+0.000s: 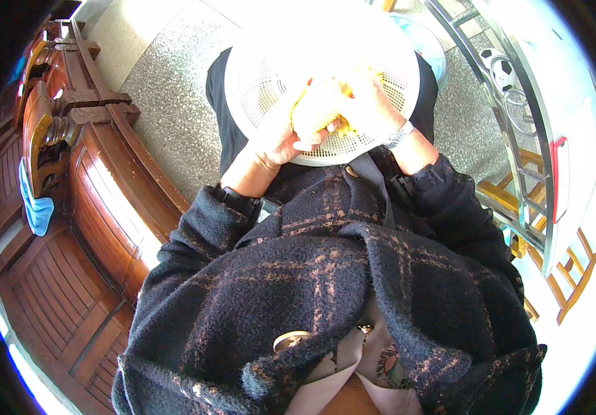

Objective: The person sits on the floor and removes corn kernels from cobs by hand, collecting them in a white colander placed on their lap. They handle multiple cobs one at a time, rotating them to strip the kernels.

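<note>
A white perforated plastic basket rests on my lap, its far half washed out by glare. Over it, my left hand is closed around a yellow corn cob, whose kernel rows show beside the fingertips. My right hand, with a metal watch at the wrist, presses on the cob from the other side; strong light hides most of its fingers. Loose yellow kernels show under the hands, above the basket's mesh.
A carved wooden bench with a blue cloth runs along the left. At the right stand a metal-framed table with a red-edged phone-like object and wooden stools. A soccer ball and light-blue bucket sit beyond.
</note>
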Tool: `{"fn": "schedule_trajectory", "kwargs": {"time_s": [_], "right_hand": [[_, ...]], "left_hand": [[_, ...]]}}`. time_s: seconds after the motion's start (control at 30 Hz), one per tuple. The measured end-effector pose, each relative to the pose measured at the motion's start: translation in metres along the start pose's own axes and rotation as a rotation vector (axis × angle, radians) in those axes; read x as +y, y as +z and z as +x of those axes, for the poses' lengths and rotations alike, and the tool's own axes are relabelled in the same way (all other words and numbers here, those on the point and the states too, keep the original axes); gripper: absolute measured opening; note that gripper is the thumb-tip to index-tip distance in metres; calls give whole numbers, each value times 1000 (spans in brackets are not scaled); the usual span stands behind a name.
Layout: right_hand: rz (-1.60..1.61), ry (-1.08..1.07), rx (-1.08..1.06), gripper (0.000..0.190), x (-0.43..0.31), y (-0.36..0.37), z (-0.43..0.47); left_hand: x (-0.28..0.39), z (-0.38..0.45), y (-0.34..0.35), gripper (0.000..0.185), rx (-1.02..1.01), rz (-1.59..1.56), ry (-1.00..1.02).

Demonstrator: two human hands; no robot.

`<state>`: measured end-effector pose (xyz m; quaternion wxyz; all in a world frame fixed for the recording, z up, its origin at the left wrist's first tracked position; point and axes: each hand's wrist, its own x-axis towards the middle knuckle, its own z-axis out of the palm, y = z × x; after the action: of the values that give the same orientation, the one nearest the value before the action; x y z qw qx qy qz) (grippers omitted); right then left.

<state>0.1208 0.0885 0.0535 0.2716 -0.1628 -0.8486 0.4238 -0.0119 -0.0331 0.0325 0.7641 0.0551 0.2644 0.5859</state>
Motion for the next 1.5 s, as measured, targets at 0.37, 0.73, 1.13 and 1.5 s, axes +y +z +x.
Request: {"fn": "schedule_trajectory", "kwargs": {"time_s": [0.37, 0.73, 1.13, 1.5], "right_hand": [[511, 322, -34, 25, 10, 1, 4], [-1, 58, -87, 25, 12, 5, 2], [342, 402, -75, 25, 28, 7, 6], [156, 57, -363, 33, 21, -22, 4]], "left_hand": [[0, -2, 11, 54, 123, 53, 22], [2, 1, 3, 55, 19, 1, -25], [-5, -2, 14, 54, 146, 242, 49], [5, -1, -5, 54, -36, -156, -76]]}}
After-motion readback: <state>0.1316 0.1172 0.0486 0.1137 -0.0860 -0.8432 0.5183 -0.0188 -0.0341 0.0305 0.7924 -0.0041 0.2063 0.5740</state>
